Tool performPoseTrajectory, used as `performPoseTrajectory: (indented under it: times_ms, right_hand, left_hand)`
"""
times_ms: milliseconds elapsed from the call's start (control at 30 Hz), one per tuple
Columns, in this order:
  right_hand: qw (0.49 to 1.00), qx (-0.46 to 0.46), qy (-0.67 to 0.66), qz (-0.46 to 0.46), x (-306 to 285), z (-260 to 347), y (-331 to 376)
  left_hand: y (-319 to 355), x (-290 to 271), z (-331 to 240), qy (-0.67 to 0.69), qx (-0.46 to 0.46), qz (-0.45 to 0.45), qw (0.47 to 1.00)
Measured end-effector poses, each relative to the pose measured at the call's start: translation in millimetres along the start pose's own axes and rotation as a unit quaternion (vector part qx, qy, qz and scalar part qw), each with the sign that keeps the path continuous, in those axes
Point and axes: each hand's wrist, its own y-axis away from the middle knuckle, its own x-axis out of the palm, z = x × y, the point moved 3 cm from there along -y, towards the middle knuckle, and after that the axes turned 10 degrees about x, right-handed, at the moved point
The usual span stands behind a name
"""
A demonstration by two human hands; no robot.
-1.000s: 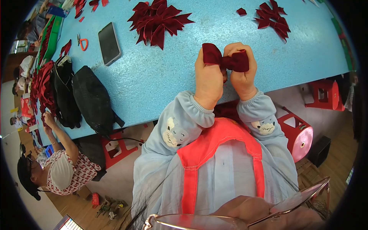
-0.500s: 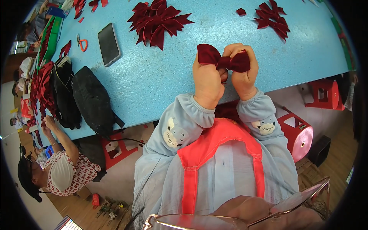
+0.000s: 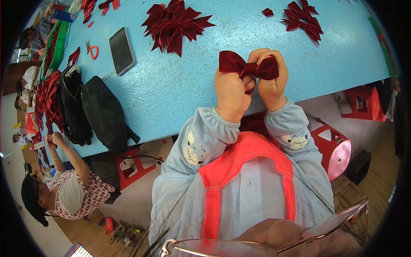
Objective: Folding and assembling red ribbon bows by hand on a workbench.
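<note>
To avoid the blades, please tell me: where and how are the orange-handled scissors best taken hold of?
Likely by the orange handle, coming from the picture's lower right: that end faces this way, while the blades point upper left.

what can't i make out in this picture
In the head view:
Back of the dark red velvet bow: hidden by its front, the left hand and right hand.
Inside of the rounded black fabric bag: hidden by its cloth.
What the co-worker's hands hold: too small.
Red fabric pieces, upper left: cut off by the top edge.
</note>
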Motion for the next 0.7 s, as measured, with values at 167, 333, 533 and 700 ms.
performPoseTrajectory:
  times_ms: [167,333,533,700]
  right_hand:
    - [1.0,-0.005,0.011,-0.003,-1,0,0]
    - [1.0,0.011,0.002,-0.001,-1,0,0]
    - [0.998,0.05,-0.021,0.016,1,3,-1]
    - [0.999,0.046,-0.019,0.012,2,0,-2]
  left_hand:
    - [0,0,0,0.001,-0.025,0.003,1.0]
    - [-5,-5,-3,-0.019,-0.073,0.024,0.997]
    - [-6,-8,-8,0.065,-0.105,0.052,0.991]
    - [-6,-8,-7,0.071,-0.125,0.049,0.988]
